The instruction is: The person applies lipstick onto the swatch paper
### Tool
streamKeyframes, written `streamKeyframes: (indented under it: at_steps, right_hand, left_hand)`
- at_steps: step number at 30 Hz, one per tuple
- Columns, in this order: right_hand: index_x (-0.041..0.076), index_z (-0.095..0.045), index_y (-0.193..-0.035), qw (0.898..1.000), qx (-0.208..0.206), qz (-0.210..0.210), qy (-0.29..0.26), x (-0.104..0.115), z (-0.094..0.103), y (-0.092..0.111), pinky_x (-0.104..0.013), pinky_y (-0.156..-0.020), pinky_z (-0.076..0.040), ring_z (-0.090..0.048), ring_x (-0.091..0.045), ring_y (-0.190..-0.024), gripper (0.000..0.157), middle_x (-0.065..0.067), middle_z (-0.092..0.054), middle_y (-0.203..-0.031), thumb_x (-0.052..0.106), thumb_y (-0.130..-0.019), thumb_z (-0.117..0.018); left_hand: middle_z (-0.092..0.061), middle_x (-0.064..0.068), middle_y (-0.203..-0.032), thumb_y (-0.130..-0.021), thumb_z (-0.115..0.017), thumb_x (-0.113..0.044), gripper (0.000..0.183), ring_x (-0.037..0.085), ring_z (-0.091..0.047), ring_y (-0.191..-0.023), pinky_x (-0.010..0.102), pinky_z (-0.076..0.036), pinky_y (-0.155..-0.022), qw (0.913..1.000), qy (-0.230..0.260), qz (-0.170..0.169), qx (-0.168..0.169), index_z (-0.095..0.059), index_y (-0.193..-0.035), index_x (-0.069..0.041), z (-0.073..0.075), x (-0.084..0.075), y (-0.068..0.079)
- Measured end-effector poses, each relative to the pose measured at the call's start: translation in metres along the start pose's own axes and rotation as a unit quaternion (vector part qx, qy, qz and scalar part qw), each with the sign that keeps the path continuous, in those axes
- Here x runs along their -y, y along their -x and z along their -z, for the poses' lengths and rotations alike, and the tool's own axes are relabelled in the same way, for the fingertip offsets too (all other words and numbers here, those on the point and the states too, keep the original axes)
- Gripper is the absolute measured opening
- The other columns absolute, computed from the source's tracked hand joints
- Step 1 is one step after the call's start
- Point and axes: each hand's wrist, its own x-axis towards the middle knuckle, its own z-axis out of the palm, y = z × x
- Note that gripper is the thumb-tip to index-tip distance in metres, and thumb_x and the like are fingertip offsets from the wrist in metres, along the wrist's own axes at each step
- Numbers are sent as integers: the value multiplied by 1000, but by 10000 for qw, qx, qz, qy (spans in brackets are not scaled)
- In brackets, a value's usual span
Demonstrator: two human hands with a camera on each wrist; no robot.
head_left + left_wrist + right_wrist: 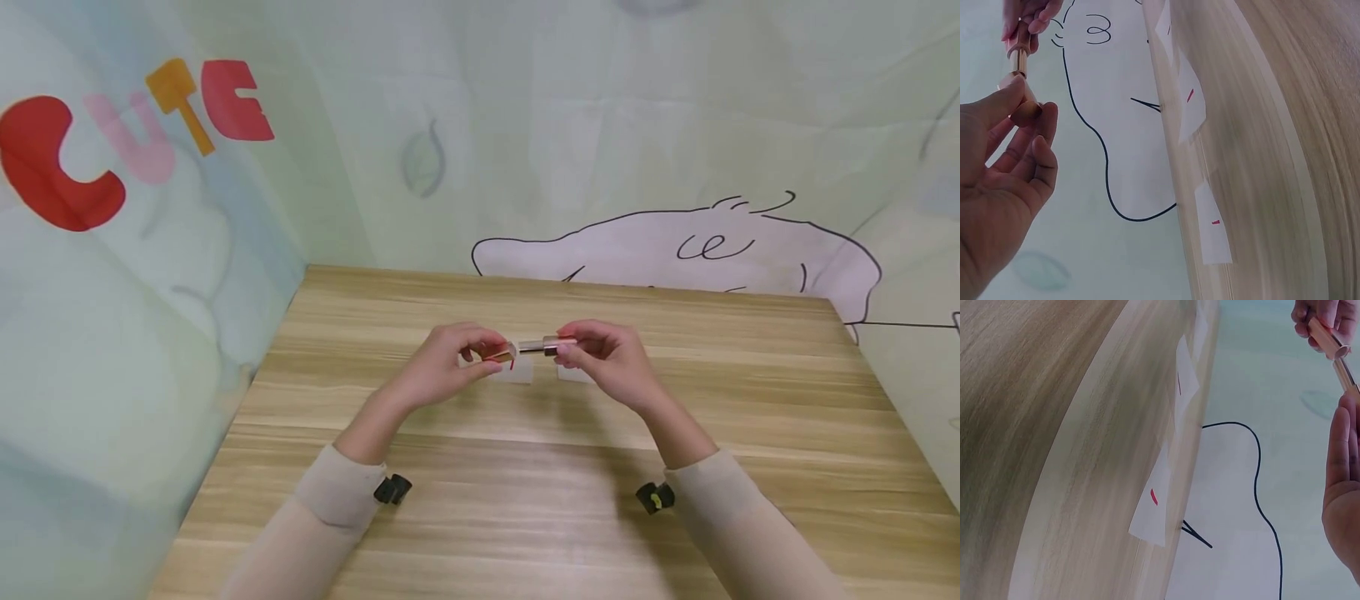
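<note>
Over the table, my left hand (442, 367) pinches a shiny rose-gold lipstick cap (498, 355) between thumb and fingers. My right hand (617, 367) grips the base of a lipstick tube (532, 346), whose slim metallic inner sleeve points left at the cap. In the right wrist view the cap (1325, 337) shows a round hollow mouth, right by the end of the sleeve (1344, 375). The left wrist view has cap and tube (1018, 61) nearly in line, the mouth meeting the sleeve's end. Fingers cover much of both pieces.
White paper pieces with red marks lie on the wood-grain table (540, 483) beneath the hands; one paper (516, 372) is left of the other (573, 374). A printed cloth (375, 167) stands behind the table and along its left side. Small black devices (392, 489) sit at both wrists.
</note>
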Motion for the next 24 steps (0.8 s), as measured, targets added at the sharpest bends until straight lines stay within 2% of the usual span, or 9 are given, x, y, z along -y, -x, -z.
streamKeyframes:
  at_steps: [7,12,16,19,24]
  right_hand:
    - [-13,-67,-111,9997,220,50,48,2,-4,-1,-32,-70,-63,-74,-12,-78,21,-18,-75,-97,-10,-90,-69]
    - [-9,-68,-111,9990,423,1,169,5,-7,-3,-29,-66,-61,-72,-12,-76,25,-16,-74,-94,-9,-87,-73]
    - [-6,-70,-111,9980,543,-51,325,7,-12,-4,-27,-67,-60,-70,-14,-78,26,-14,-72,-97,-5,-86,-77]
    - [-6,-70,-111,9979,558,-56,315,7,-14,-5,-25,-70,-60,-70,-14,-81,28,-17,-72,-100,-6,-84,-78]
    - [-8,-69,-111,9981,585,-119,153,6,-15,-4,-27,-72,-61,-71,-12,-83,31,-20,-71,-102,-9,-82,-78]
  left_hand:
    - [-72,0,-100,-90,-77,-10,23,12,-64,-89,31,-54,-73,10000,-9,41,21,-74,-113,-6,-5,-1,-2]
    - [-72,-1,-99,-90,-78,-12,22,12,-64,-88,31,-54,-73,9999,-122,-37,-47,-75,-112,-7,-6,-2,-3]
    - [-71,0,-97,-90,-78,-12,22,13,-63,-88,38,-56,-74,9995,-151,-210,-160,-75,-110,-6,-8,-6,-4]
    - [-72,1,-98,-90,-78,-11,21,13,-64,-89,42,-56,-74,9992,-123,-289,-235,-75,-110,-5,-9,-8,-4]
    - [-72,1,-99,-90,-78,-12,22,13,-64,-88,39,-56,-74,9989,-156,-338,-301,-75,-110,-4,-9,-9,-3]
